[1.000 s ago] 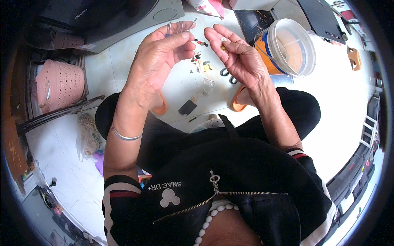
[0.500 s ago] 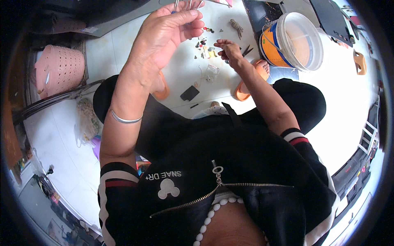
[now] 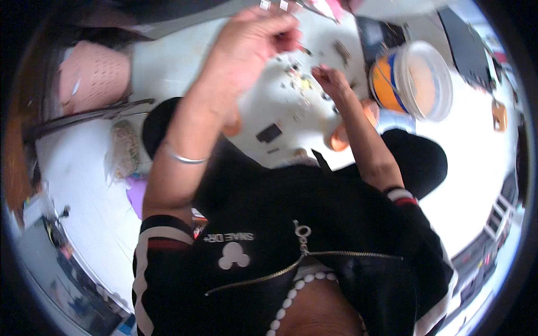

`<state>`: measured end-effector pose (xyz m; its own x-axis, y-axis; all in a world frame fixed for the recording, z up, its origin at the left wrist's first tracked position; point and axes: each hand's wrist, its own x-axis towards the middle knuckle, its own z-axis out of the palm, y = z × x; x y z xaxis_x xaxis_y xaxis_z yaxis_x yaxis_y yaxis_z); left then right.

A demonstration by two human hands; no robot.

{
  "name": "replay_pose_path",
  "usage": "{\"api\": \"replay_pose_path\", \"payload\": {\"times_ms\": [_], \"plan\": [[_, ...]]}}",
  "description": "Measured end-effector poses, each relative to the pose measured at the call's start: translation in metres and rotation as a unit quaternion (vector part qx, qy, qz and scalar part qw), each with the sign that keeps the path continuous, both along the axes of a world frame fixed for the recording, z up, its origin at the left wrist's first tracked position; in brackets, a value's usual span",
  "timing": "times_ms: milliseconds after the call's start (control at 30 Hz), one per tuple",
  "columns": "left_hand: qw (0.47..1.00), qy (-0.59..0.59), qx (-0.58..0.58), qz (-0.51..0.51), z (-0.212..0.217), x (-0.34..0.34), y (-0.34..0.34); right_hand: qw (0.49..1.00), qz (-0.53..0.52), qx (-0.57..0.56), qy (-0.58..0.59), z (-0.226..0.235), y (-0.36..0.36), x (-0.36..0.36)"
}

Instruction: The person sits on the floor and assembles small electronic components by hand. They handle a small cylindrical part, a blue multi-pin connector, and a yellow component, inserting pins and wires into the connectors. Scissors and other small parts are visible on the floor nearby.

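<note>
My left hand (image 3: 252,47) is raised at the top, blurred, with its fingers curled closed. Small bright pieces (image 3: 273,5) show just above its fingers; I cannot make out their kind. My right hand (image 3: 330,80) is lower, over the floor, with its fingers drawn together; whether anything is between them is hidden. Between and below the hands lie small dark bits (image 3: 293,68) like buttons and a yellowish piece (image 3: 305,84). Nearer me a flat black rectangle (image 3: 269,133) rests on the pale tiles. A bundle of brown cord (image 3: 342,51) lies beyond my right hand.
A clear-walled bucket with an orange and blue label (image 3: 389,84) stands at the right. A pink perforated basket (image 3: 95,75) is at the left, near a filled plastic bag (image 3: 124,148). My feet in orange sandals (image 3: 339,138) flank the small things.
My left hand has shifted right, its fingers now curled more tightly. My right hand has moved slightly right and down, its fingers drawn in. The whole view has shifted and blurred.
</note>
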<state>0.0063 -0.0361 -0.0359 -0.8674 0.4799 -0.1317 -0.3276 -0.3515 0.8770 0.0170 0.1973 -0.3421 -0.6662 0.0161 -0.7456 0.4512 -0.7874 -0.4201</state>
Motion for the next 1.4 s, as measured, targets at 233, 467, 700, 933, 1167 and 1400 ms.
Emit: {"api": "replay_pose_path", "payload": {"times_ms": [233, 467, 700, 933, 1167, 1400], "plan": [[0.983, -0.067, 0.147, 0.085, -0.027, -0.008, 0.003, 0.968, 0.044, 0.022, 0.245, 0.092, -0.008, -0.021], [0.969, -0.1, 0.118, 0.191, 0.002, 0.005, -0.016, 0.911, 0.058, 0.052, 0.405, 0.293, -0.061, -0.03], [0.982, -0.069, 0.1, 0.146, 0.007, 0.003, -0.007, 0.793, 0.192, 0.182, 0.549, 0.439, -0.163, 0.009], [0.969, 0.016, 0.183, 0.165, 0.008, -0.001, -0.006, 0.776, 0.317, 0.14, 0.527, 0.477, -0.237, 0.017], [0.968, -0.008, 0.193, 0.159, 0.01, 0.002, -0.01, 0.756, 0.323, 0.116, 0.557, 0.455, -0.226, 0.014], [0.969, -0.009, 0.188, 0.161, 0.011, 0.006, -0.01, 0.777, 0.296, 0.176, 0.526, 0.455, -0.218, 0.025]]}}
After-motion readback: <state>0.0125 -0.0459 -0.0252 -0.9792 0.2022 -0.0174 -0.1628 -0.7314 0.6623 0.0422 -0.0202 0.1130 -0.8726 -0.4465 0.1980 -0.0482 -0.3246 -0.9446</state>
